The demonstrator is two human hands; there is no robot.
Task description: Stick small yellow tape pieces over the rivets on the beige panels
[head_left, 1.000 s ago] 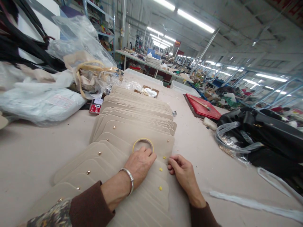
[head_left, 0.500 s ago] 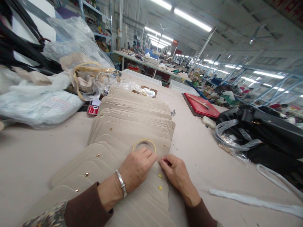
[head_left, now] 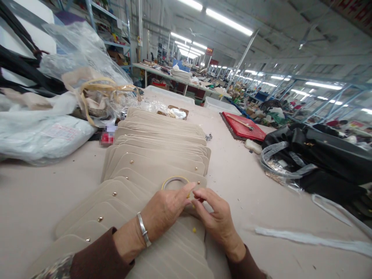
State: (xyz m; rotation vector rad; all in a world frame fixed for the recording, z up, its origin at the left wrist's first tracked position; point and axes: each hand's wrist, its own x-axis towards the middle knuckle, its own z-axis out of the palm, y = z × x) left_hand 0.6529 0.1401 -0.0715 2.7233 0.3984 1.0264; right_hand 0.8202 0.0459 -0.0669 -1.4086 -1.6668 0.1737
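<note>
Overlapping beige panels [head_left: 157,155] with small gold studs are fanned out over the table. A yellow-edged tape roll [head_left: 175,179] rests on them, partly covered by my left hand [head_left: 168,207], whose fingers are closed round its near side. My right hand [head_left: 216,213] is just to the right, thumb and index finger pinched close to my left fingertips; whatever is between them is too small to make out. A yellow bit [head_left: 194,230] lies on a panel below my hands.
Plastic-wrapped packages [head_left: 46,133] crowd the left side. On the right are a red board [head_left: 245,127] with a stick on it, a black bag [head_left: 325,155] and a white strip [head_left: 308,239]. Clear trays [head_left: 170,95] stand at the far edge.
My left hand has shifted slightly left and its thumb is now more extended. My right thumb and index finger have parted a little. Fewer yellow bits show on the panels.
</note>
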